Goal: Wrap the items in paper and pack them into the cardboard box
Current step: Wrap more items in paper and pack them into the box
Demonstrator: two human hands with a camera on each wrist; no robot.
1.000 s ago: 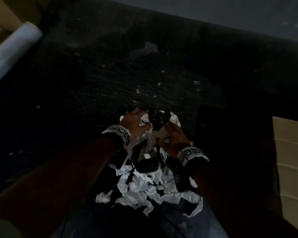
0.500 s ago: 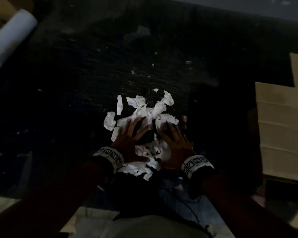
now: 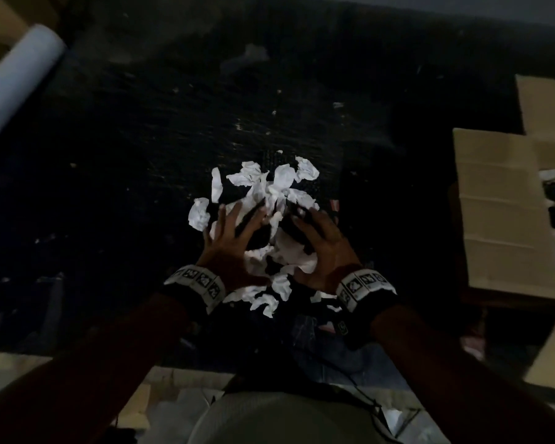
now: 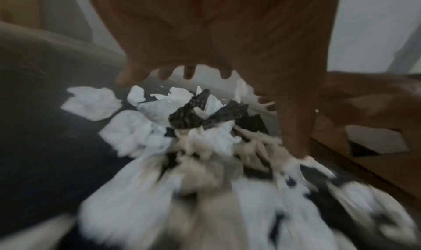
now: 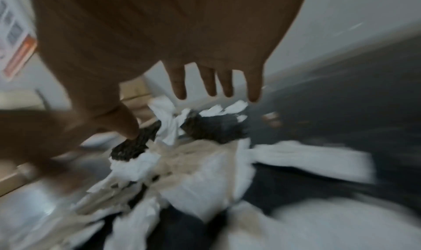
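Hands first, nearest the camera: left hand (image 3: 229,248) and right hand (image 3: 326,248) both sit flat on a pile of torn white paper (image 3: 269,225) on the dark floor (image 3: 141,155), fingers spread wide and straight, gripping nothing; each wrist has a band (image 3: 199,283) with black and white markers. From the left wrist view the left hand (image 4: 227,37) is splayed over the paper (image 4: 141,133), thumb tip touching a scrap; from the right wrist view the right hand (image 5: 159,37) is just as wide, thumb resting on a dark textured item (image 5: 134,145) that pokes out of the paper (image 5: 205,182). That item (image 3: 260,238) lies half buried between the two hands, only partly covered; can't tell what it is, too dark and blurry. Box (image 3: 507,213) stands well apart on the right, flaps open, some stuff inside that I can't make out. Far left there's a pale roll (image 3: 16,81) lying at an angle.
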